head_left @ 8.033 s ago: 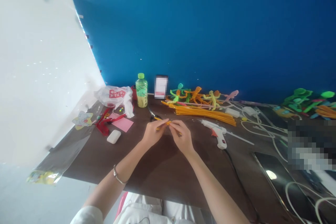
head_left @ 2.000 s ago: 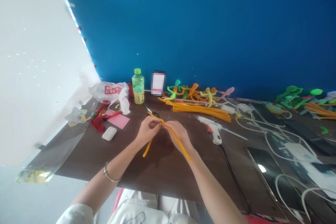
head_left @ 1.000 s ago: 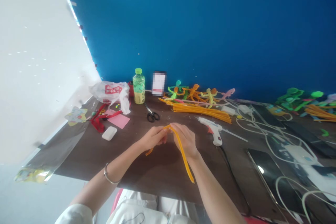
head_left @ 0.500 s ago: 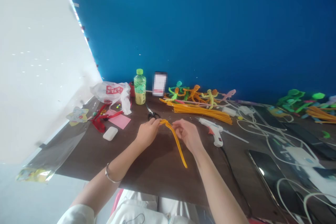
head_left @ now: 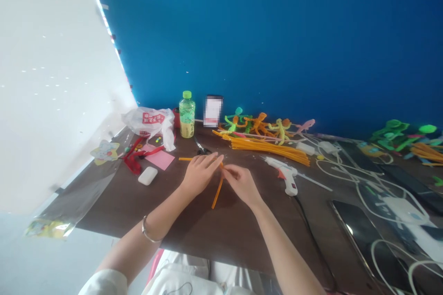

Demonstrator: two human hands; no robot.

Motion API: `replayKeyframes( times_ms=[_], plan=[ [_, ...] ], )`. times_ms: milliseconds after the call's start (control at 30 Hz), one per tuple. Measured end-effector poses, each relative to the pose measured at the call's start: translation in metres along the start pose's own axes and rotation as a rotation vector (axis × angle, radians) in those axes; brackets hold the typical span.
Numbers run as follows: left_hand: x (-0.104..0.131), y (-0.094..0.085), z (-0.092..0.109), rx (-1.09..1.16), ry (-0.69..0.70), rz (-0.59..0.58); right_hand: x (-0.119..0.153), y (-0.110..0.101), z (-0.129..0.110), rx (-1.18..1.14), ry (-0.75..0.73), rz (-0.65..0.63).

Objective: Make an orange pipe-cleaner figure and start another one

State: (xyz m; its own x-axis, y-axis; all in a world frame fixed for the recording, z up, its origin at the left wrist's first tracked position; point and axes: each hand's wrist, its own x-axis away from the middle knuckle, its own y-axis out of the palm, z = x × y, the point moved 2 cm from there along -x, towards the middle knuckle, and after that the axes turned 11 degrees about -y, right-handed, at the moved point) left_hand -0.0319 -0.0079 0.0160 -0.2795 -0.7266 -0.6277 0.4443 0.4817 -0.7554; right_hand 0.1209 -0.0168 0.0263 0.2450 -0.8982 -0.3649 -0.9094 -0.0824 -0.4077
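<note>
Orange pipe cleaners are between my two hands above the table. One end sticks out to the left from behind my left hand, and another hangs down below my right hand. The left fingers lie long and together over the strand, with the thumb hidden beneath. My right hand pinches the pipe cleaners between thumb and forefinger, close to the left fingertips. Just beyond the left hand, black-handled scissors lie on the table. A bundle of orange pipe cleaners rests further back to the right.
A white glue gun lies right of my hands. A drink bottle and a phone stand at the back. Pipe-cleaner figures line the wall. A white case sits left; a dark phone and cables lie right.
My left hand has gone from a pinch to longer fingers laid over the strand. The right hand has moved in closer, and the hanging end now points down and left. One end now shows at left.
</note>
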Motion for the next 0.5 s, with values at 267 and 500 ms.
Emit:
replayKeyframes(
  times_ms=[267, 500],
  plan=[
    [-0.001, -0.002, -0.002, 0.002, 0.109, -0.085, 0.005, -0.001, -0.006, 0.476, -0.315, 0.080],
    [-0.001, 0.002, 0.001, 0.011, 0.071, -0.124, 0.006, -0.002, -0.012, 0.700, -0.539, 0.234]
  ],
)
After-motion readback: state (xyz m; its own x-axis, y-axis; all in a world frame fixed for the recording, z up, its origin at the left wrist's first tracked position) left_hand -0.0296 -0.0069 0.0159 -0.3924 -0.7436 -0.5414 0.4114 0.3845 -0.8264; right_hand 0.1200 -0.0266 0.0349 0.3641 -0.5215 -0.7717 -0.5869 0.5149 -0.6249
